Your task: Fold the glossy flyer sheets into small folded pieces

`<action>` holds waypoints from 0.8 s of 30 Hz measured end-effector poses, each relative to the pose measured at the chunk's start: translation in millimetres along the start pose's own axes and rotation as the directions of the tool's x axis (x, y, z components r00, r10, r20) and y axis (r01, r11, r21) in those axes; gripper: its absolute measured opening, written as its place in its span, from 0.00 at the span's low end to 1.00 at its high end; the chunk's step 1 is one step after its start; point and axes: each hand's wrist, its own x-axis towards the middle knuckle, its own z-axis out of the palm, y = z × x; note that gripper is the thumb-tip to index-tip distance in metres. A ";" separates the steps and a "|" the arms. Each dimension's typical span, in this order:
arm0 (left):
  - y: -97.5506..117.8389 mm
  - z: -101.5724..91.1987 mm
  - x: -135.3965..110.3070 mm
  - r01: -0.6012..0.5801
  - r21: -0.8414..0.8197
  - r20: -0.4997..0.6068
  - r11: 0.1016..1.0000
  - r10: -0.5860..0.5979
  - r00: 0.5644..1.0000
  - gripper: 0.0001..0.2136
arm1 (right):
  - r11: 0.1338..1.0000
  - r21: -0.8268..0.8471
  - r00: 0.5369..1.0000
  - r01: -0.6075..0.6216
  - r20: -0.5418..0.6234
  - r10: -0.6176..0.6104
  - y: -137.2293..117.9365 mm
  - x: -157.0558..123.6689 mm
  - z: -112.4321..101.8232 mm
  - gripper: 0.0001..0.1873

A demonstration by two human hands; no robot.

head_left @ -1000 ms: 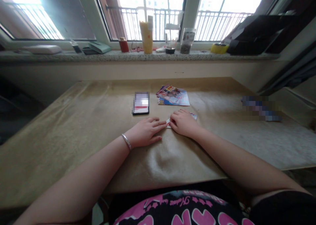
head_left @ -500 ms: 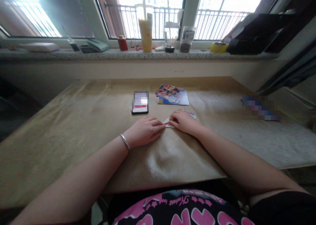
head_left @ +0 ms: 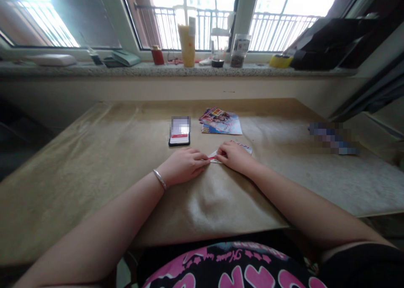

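Note:
On the table in the head view lies a small folded piece of paper [head_left: 246, 147], white with a red strip at its left tip and a printed blue part on the right. My left hand [head_left: 183, 166] rests low on the tabletop, its fingers stretched out and their tips touching the paper's left tip. Over the paper's middle, my right hand [head_left: 236, 156] has its fingers curled and pressed onto it, hiding much of it.
A phone [head_left: 179, 138] with a lit screen lies beyond my left hand. Several printed sheets [head_left: 225, 124] are stacked behind the paper. At the right lies a blurred bluish item [head_left: 333, 138]. Cups and other things stand on the windowsill [head_left: 170, 70].
Almost nothing differs. Both hands stay at the paper, with only a very slight shift of the left fingertips and of the view.

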 end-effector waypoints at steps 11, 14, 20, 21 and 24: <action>-1.0 -2.3 -1.6 0.021 -0.005 0.003 1.000 -0.021 1.000 0.15 | 0.999 0.024 0.999 -0.026 -0.035 0.026 -3.1 -5.0 -0.8 0.06; -0.1 -3.5 -1.5 0.025 -0.010 0.011 1.000 -0.025 1.000 0.14 | 0.999 0.044 0.999 -0.027 -0.021 0.028 -1.9 -4.3 -0.9 0.05; 0.7 -4.4 -1.4 0.035 0.037 0.024 0.999 -0.036 0.999 0.14 | 0.998 0.051 0.999 -0.036 -0.031 0.038 -0.7 -3.7 0.3 0.05; 0.7 -4.5 -1.3 0.035 0.043 0.027 0.998 -0.036 0.999 0.14 | 0.998 0.052 0.999 -0.040 -0.026 0.042 -0.6 -3.6 0.3 0.05; 0.9 -5.0 -0.8 0.037 0.046 0.029 0.998 -0.038 0.999 0.14 | 0.998 0.043 0.999 -0.043 -0.022 0.044 -0.8 -3.6 -0.1 0.05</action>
